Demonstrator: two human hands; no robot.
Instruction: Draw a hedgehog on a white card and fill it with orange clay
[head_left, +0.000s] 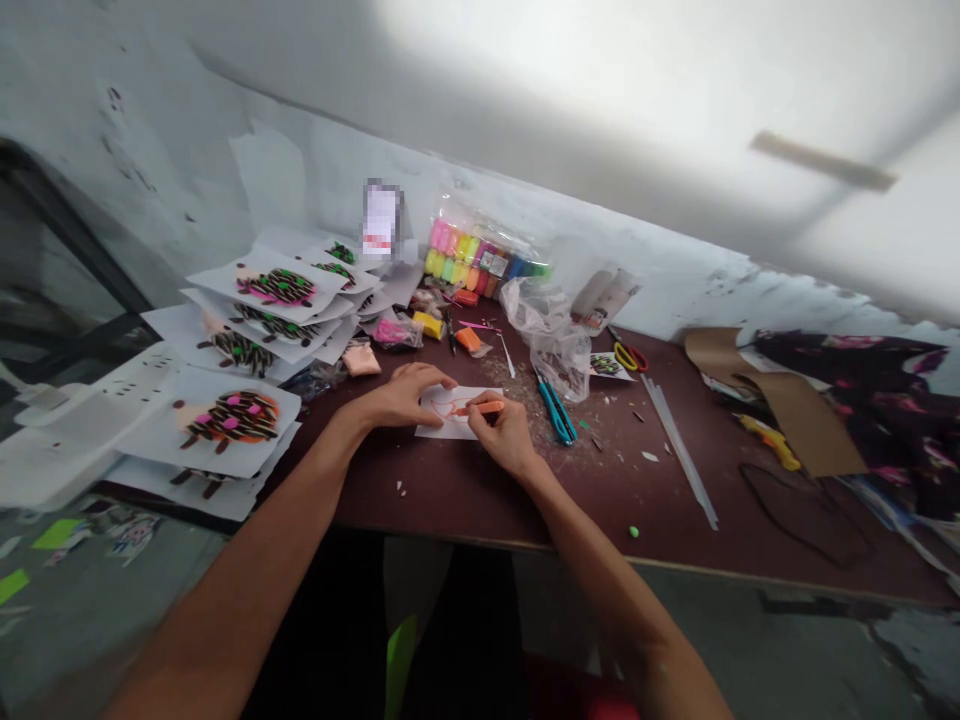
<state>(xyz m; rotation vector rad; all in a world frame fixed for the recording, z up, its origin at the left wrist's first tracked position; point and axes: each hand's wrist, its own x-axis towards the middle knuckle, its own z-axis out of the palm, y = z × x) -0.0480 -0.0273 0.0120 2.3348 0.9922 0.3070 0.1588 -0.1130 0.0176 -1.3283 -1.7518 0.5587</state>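
Have a slim orange marker (491, 407) pinched between thumb and fingers of the right hand (501, 435), set against a small white sheet of paper (450, 432) lying flat on the dark reddish-brown tabletop (465, 490). Hold the left hand (409, 395) arched at the left side of the sheet, spread wide between thumb and fingers, with the thumb on the paper. Can see a thin orange outline drawing (444, 404) between the two hands. Can make out a small white label (493, 263) on a clear plastic pack of many-coloured blocks (450, 242) against the wall, printed too small to read. Find red marks low on an upright pixelated rectangle (382, 222) to the left of the pack, also illegible. Notice dark marks on a pale cylindrical packet (606, 300) at the back, likewise too blurred to read. Can see piled white sheets with brown-striped hedgehog pictures (232, 415) at the left, near a white power strip (82, 425). Near the right hand, spot a teal-handled tool (555, 410), just below a crumpled clear plastic bag (551, 330); farther right, see translucent sticks (679, 450) and a yellow glue gun (770, 440).
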